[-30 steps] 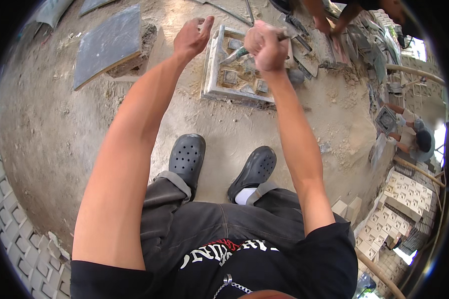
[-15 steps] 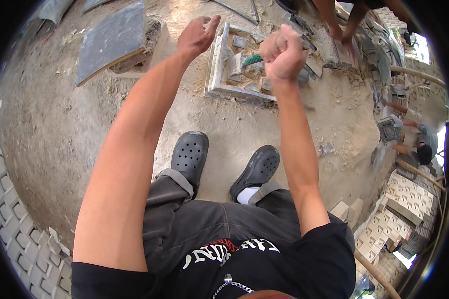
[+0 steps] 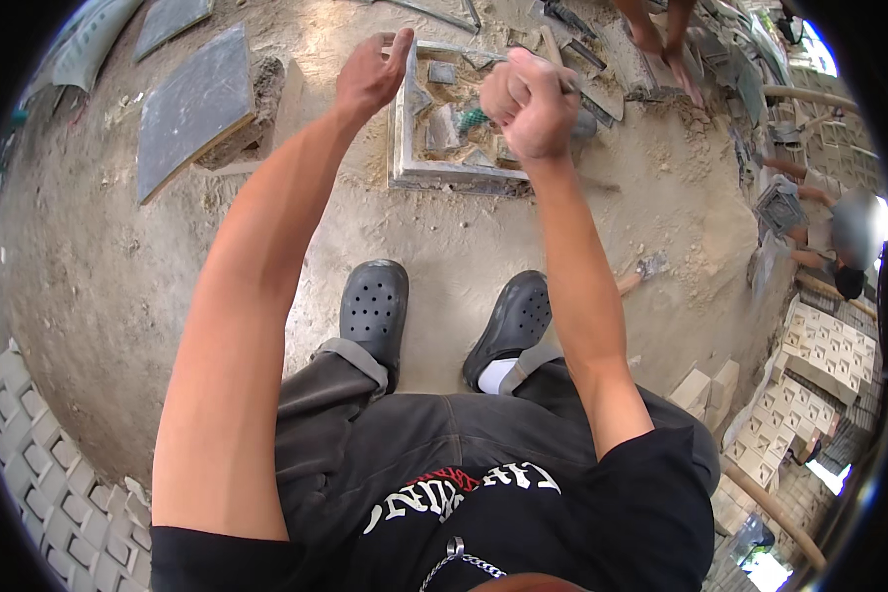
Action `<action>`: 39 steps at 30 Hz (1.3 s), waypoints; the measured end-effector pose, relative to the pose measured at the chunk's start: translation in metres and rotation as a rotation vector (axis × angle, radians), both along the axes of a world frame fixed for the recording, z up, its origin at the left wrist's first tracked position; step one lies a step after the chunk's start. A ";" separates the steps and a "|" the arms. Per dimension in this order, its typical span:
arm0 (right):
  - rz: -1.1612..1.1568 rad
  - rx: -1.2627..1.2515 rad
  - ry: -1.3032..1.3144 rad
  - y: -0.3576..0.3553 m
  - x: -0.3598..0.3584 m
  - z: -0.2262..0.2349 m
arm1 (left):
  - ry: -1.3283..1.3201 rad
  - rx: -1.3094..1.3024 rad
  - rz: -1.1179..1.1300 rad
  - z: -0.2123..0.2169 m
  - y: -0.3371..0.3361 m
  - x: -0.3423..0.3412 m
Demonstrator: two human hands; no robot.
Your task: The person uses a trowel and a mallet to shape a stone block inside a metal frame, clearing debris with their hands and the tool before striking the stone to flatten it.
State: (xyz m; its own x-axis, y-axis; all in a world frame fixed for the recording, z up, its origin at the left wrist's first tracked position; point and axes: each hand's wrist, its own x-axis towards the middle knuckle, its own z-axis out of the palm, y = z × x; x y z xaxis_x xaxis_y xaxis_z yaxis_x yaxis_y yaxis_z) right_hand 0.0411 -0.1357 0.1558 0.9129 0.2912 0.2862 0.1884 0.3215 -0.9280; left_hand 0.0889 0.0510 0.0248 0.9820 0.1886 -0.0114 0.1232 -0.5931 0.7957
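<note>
Clearly, my right hand is clenched around the hidden handle of a green-bound brush, its pale head coming out on the left side of my fist. Held this way, I judge, the head can slant down between the square blocks inside the pale rectangular frame without my knuckles knocking the rim. The brush lies over the frame's interior; whether its tip presses on anything is too blurred to tell. The frame sits flat on the ground beyond my grey clogs, probably so that both hands can come at it from above. Outside its right side lies a trowel, within easy reach; to the left, a dark slab rests tilted.

As for pose, both my arms stretch forward. The right is nearly straight, fist closed, thumb side up. The left reaches farther across, and my left hand is loosely curled by the frame's upper left corner, thumb extended, with nothing showing in its grasp. I can't tell whether it touches the rim.
</note>
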 end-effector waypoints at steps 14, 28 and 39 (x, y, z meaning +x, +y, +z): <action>-0.831 0.099 0.215 -0.054 0.001 0.036 | -0.099 0.949 -0.946 0.002 -0.072 -0.101; -0.601 -0.051 0.065 -0.014 -0.014 0.018 | -0.255 0.749 -0.780 -0.019 -0.028 -0.062; -0.260 0.057 -0.055 -0.039 -0.005 0.010 | -0.318 0.657 -0.744 -0.027 -0.024 -0.065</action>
